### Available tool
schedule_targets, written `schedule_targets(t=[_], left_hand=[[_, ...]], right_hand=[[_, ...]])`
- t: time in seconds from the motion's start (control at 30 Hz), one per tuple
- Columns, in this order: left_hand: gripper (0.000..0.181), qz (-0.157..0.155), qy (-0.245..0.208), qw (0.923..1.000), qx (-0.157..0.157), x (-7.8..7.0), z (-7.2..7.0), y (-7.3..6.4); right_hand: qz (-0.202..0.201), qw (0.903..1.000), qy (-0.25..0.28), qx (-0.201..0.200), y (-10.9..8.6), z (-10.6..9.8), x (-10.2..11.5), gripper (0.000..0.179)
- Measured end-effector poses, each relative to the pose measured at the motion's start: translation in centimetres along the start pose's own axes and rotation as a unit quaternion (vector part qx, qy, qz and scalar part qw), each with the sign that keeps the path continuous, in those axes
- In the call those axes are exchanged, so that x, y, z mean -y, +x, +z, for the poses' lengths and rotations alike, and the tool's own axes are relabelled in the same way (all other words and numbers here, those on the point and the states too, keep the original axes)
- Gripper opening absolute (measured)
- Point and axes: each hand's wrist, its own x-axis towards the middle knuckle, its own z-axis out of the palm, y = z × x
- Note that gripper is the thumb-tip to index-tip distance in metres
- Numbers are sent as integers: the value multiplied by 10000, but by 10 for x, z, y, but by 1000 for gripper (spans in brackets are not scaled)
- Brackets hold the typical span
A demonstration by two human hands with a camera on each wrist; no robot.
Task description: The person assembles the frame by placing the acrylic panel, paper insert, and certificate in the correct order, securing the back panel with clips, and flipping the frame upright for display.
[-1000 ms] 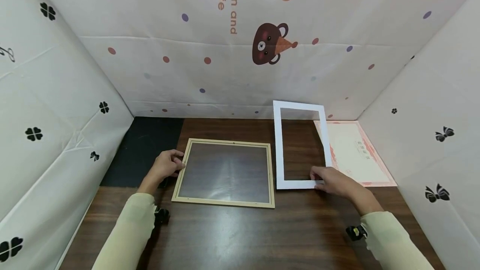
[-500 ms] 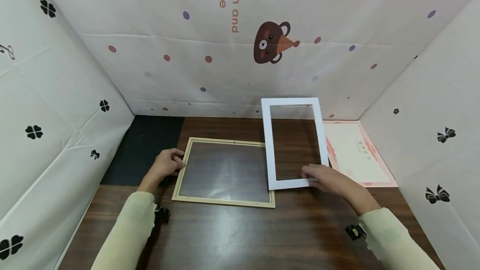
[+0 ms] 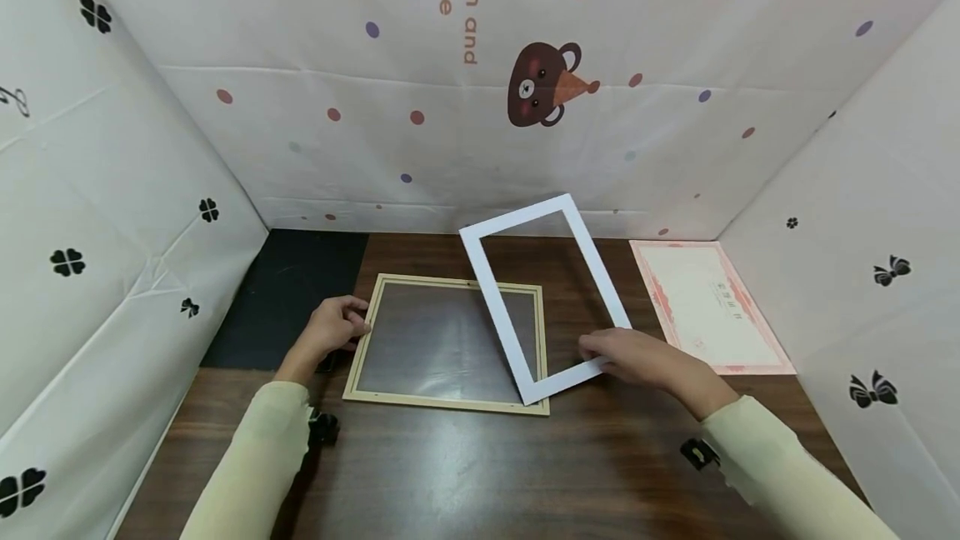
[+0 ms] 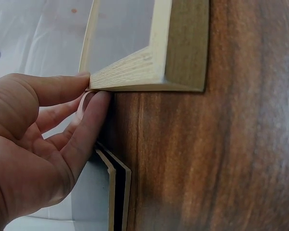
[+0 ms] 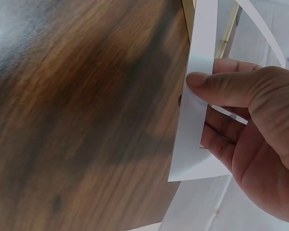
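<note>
In the head view, a light wooden picture frame (image 3: 442,404) with a clear pane lies flat on the table. My left hand (image 3: 330,330) is at its left rail; in the left wrist view, thumb and a finger pinch the frame's edge (image 4: 135,70). Over the frame's right part slants a white rectangular paper mat (image 3: 497,315) with a cut-out window. My right hand (image 3: 633,354) holds it by the lower right corner. Close up in the right wrist view, the thumb lies on the mat's white border (image 5: 195,113) with fingers behind it.
A dark backing board (image 3: 292,298) lies at the back left, partly behind the left hand. At the back right is a certificate sheet (image 3: 697,298) with a pink border. Patterned white cloth walls (image 3: 450,140) enclose the brown wooden table (image 3: 465,482) on three sides.
My right hand has moved left with the white mat, which now tilts anticlockwise and overlaps the frame's right side. The certificate is more fully uncovered. My left hand and the frame have stayed put.
</note>
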Motion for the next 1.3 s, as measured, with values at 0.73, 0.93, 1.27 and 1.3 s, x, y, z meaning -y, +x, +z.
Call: schedule_targets(t=[0.73,0.93,1.27,1.3], left_hand=[[41,-42,74,10000,-22,0,0,1],[40,32,58,10000,-50,0,1,1],[41,76,51,9999,-58,1,0,2],[41,76,58,9999,-54,1,0,2]], right_hand=[[-451,9955,-506,659,37,-21,33,34],[-802,9912,-797,691,44,-21,38,32],[-936,9858,-1224,661,54,-15,40,32],[-949,9852,-1269,653,55,-14,40,31]])
